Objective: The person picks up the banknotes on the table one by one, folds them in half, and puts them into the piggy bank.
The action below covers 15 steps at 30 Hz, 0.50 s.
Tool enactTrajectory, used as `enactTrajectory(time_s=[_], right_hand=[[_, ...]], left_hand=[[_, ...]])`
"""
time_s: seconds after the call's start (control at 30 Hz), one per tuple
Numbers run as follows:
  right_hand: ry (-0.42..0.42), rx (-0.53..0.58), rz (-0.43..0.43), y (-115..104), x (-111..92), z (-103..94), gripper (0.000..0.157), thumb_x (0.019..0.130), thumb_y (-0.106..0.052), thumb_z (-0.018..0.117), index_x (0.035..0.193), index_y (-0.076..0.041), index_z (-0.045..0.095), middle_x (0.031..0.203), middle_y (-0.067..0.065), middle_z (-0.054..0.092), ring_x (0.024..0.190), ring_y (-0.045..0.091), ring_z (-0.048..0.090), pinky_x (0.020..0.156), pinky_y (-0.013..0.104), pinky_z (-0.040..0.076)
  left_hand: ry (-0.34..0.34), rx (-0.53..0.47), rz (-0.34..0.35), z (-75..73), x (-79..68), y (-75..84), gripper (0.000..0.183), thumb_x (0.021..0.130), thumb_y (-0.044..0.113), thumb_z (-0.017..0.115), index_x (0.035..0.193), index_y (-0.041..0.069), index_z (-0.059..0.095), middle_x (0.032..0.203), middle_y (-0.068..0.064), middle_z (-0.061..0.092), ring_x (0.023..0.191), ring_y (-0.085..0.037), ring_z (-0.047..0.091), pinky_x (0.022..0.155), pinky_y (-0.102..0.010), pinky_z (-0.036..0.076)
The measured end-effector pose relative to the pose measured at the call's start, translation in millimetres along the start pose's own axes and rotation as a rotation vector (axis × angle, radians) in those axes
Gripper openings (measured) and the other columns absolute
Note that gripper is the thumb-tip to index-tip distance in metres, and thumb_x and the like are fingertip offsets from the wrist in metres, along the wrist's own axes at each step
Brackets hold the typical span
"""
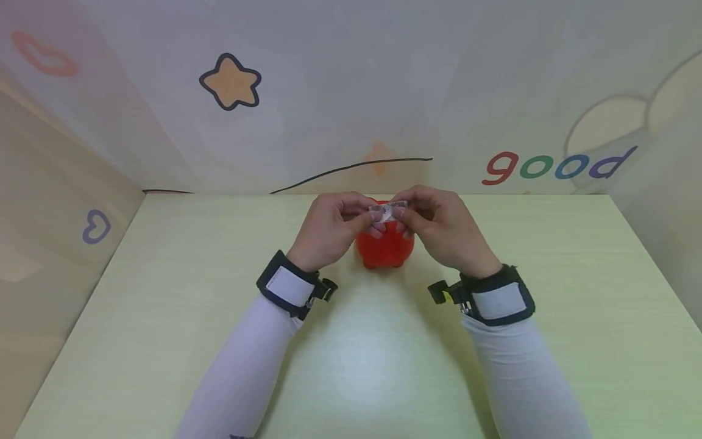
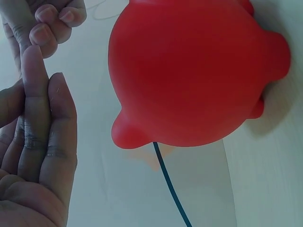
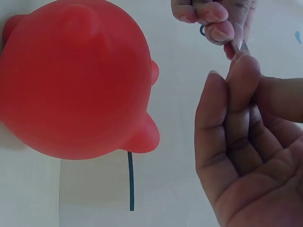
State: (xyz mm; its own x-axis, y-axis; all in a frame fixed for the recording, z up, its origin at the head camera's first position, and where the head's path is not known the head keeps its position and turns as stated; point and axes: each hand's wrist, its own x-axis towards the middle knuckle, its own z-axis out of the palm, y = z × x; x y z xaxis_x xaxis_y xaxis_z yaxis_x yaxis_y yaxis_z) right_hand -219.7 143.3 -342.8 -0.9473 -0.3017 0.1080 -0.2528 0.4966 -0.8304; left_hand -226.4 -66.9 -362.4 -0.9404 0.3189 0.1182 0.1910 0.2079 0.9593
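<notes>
A small, pale printed paper strip that looks like a banknote (image 1: 387, 212) is stretched between both hands, above a red piggy bank (image 1: 385, 249). My left hand (image 1: 333, 228) pinches one end between thumb and fingers. The other end is pinched the same way by my right hand (image 1: 446, 228). In the left wrist view the piggy bank (image 2: 189, 71) stands beside the fingers, its rounded body and stubby feet showing. The right wrist view has the piggy bank (image 3: 75, 90) to the left of the right hand (image 3: 251, 142); fingers hide most of the paper there.
The pale table (image 1: 362, 360) reaches back to a printed backdrop (image 1: 351, 91) with a star (image 1: 230, 82) and the word "good" (image 1: 559, 166). The piggy bank stands near the table's far edge. Black straps with small cameras circle both wrists.
</notes>
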Motion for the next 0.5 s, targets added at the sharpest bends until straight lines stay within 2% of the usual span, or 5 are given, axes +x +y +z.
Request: enactTrajectory(time_s=[0.37,0.5], right_hand=[[0.012,-0.002,-0.028,0.7,-1.3,0.1,0.019,0.104,-0.023,0.063,0.116,-0.009,0.07,0.088,0.011,0.067,0.078,0.026,0.065,0.07,0.028,0.058],[0.031,-0.015,-0.044,1.9,-1.0,1.6,0.017,0.104,-0.02,0.062,0.114,-0.008,0.069,0.085,0.012,0.066,0.077,0.026,0.064,0.069,0.03,0.057]], left_hand=[[-0.011,-0.001,0.019,0.9,1.3,-2.4,0.017,0.099,0.009,0.07,0.114,0.005,0.076,0.098,-0.009,0.079,0.08,-0.02,0.078,0.091,-0.034,0.062],[-0.021,-0.004,0.037,2.4,1.2,-3.2,0.016,0.099,0.009,0.07,0.113,0.004,0.075,0.098,-0.01,0.079,0.08,-0.019,0.078,0.09,-0.034,0.062]])
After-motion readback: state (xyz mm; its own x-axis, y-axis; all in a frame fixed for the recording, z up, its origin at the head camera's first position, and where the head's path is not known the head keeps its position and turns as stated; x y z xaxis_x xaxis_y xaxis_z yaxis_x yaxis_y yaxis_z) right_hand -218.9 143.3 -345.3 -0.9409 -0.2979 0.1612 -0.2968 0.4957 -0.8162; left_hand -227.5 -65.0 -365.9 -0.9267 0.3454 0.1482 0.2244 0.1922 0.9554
